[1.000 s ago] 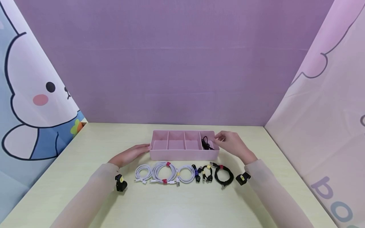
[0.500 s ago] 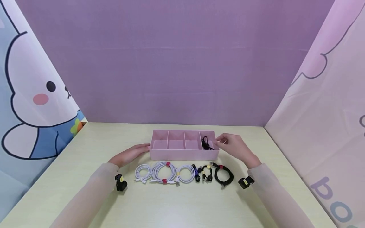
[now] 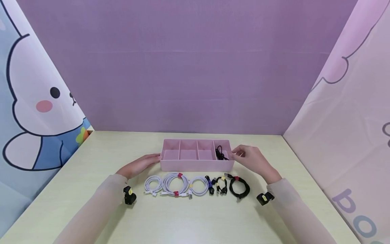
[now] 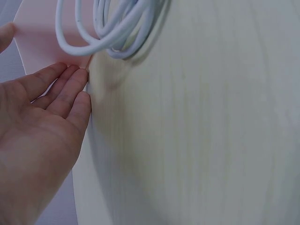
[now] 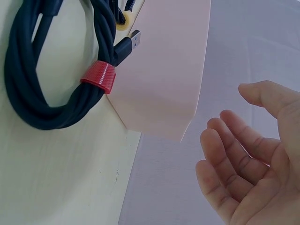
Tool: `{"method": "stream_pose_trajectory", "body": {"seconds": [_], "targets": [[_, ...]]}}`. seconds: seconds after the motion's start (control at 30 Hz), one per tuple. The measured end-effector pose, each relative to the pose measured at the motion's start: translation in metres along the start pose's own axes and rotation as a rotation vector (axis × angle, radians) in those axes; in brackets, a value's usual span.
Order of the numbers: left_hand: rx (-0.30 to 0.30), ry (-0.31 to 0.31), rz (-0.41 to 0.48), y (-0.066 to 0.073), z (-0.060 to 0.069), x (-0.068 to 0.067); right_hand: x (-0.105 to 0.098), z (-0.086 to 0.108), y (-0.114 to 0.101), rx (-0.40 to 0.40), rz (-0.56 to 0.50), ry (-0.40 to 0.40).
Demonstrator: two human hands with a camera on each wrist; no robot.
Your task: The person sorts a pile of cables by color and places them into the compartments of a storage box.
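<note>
A pink box with several compartments (image 3: 197, 166) stands on the table, and a bundled black cable (image 3: 219, 154) lies in its rightmost compartment. At the box's left end my left hand (image 3: 138, 166) touches the wall with extended fingertips. My right hand (image 3: 252, 160) is just off the right end; in the right wrist view its loosely bent fingers (image 5: 234, 159) hold nothing and a gap separates them from the box. In front of the box, coiled cables lie in a row: white ones (image 3: 165, 189) on the left, black ones on the right, including a large coil with a red tie (image 5: 98, 76).
A purple backdrop (image 3: 189, 67) rises behind the table (image 3: 182, 223). Printed cloth panels (image 3: 341, 135) flank both sides. The cable row sits close along the box's front wall (image 3: 182, 166).
My right hand has drawn off the box's right end, moving slightly right and nearer to me. My left hand, the box and the cables stay in place.
</note>
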State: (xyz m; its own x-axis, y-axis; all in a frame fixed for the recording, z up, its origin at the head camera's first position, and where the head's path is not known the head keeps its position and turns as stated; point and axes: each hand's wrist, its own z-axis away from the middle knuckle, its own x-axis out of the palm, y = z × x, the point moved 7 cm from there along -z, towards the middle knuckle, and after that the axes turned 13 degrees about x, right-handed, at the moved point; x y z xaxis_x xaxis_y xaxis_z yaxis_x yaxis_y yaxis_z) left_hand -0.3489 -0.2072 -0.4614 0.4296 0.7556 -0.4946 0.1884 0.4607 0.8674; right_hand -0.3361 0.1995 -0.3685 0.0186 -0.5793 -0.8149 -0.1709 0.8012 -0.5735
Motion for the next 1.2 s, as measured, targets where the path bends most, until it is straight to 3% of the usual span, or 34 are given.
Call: {"method": "stream_pose_trajectory", "body": {"seconds": [1.2], "targets": [[0.002, 0.009, -0.009, -0.001, -0.002, 0.0, 0.003, 0.019, 0.024, 0.009, 0.009, -0.028]]}}
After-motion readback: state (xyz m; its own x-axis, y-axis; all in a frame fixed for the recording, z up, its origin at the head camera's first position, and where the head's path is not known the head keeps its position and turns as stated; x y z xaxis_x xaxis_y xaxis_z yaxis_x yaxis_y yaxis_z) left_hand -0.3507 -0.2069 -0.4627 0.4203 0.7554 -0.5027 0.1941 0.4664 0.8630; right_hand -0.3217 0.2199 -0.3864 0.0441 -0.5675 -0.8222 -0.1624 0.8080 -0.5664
